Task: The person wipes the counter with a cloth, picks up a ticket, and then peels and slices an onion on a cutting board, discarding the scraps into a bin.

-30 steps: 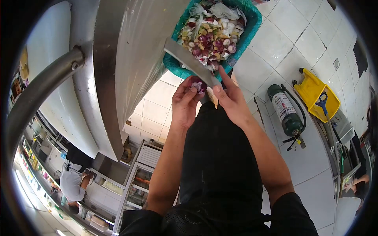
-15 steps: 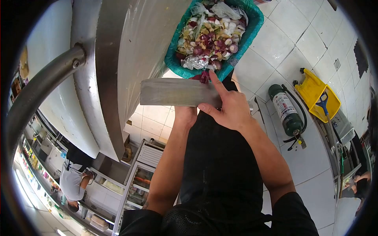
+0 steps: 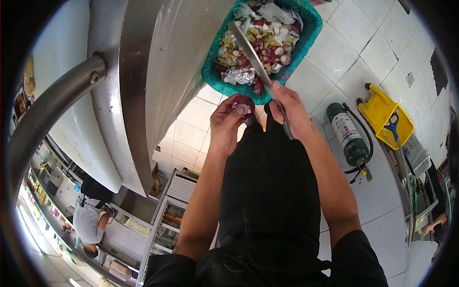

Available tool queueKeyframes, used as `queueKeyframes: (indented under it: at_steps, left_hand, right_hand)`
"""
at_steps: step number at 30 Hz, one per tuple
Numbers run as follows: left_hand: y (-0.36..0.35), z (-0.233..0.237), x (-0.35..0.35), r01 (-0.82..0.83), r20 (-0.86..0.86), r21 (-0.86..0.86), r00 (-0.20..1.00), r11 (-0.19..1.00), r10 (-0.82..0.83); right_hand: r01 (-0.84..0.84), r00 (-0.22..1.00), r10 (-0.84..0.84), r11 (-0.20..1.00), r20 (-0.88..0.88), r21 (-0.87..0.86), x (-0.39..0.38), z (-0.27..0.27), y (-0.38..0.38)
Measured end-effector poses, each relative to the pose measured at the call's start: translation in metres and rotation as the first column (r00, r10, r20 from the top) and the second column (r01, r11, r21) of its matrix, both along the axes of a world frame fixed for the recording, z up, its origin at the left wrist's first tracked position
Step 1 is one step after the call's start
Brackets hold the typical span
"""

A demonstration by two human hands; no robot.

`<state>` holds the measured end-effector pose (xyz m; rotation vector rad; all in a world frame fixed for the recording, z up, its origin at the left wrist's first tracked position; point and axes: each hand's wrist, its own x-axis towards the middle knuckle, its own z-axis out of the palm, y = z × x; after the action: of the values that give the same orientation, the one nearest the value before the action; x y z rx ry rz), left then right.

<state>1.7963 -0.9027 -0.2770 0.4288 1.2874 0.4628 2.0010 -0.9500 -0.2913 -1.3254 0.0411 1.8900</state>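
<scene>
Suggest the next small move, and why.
Probably ease the knife toward the red onion: the left hand holds the onion near the bin, purple outside showing, while the right hand holds the blade over the scraps, clear of it.

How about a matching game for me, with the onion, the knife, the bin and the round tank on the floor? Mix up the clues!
Things:
1. Onion
2. Knife
3. Bin
4. Tank

Clues:
A. Dark green, near something yellow
B. In the right hand
C. Has food scraps inside
D. Purple, in the left hand

Right pairs: 1-D, 2-B, 3-C, 4-A
</scene>
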Motion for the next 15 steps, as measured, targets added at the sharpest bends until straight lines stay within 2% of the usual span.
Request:
queueKeyframes:
  at_steps: [2,4,5,6,7,8,10,12,13,15]
  left_hand:
    - [0.001,0.002,0.002,-0.009,0.004,-0.009,1.0,1.0,0.009]
    - [0.001,0.001,0.002,-0.021,0.005,-0.015,1.0,1.0,0.021]
    - [0.002,0.0,0.002,-0.013,-0.001,0.012,1.0,1.0,0.013]
    - [0.001,-0.003,0.002,-0.005,-0.006,0.039,1.0,0.999,0.006]
    - [-0.001,-0.007,-0.001,-0.006,-0.005,0.039,1.0,0.999,0.006]
    - [-0.003,-0.012,-0.004,-0.005,0.013,0.041,1.0,0.999,0.005]
    - [-0.005,-0.014,-0.007,-0.003,0.026,0.044,1.0,0.999,0.002]
    - [-0.009,-0.012,-0.007,-0.097,0.028,0.038,0.995,0.995,0.096]
    - [-0.007,-0.012,-0.01,-0.111,0.025,-0.03,0.993,0.993,0.111]
    - [-0.008,-0.014,-0.009,-0.085,0.018,0.0,0.996,0.996,0.085]
  right_hand:
    - [0.014,1.0,-0.014,1.0,0.005,-0.001,0.005,0.003,0.002]
    - [-0.042,0.991,0.042,0.999,0.125,-0.003,0.005,0.007,0.001]
    - [-0.043,0.991,0.043,0.999,0.126,-0.003,-0.001,0.003,-0.005]
    - [-0.131,0.931,0.099,0.989,0.351,0.067,-0.012,-0.004,-0.016]
    - [-0.231,0.817,0.129,0.966,0.562,0.114,-0.018,0.0,-0.017]
    - [-0.231,0.817,0.129,0.966,0.562,0.114,-0.018,0.006,-0.022]
    - [-0.561,0.598,0.352,0.825,0.72,0.062,-0.013,0.036,-0.015]
    - [-0.608,0.551,0.337,0.789,0.763,0.09,-0.017,0.039,-0.017]
    - [-0.63,0.512,0.324,0.772,0.796,0.091,-0.018,0.041,-0.016]
    - [-0.65,0.471,0.309,0.755,0.826,0.088,-0.018,0.041,-0.014]
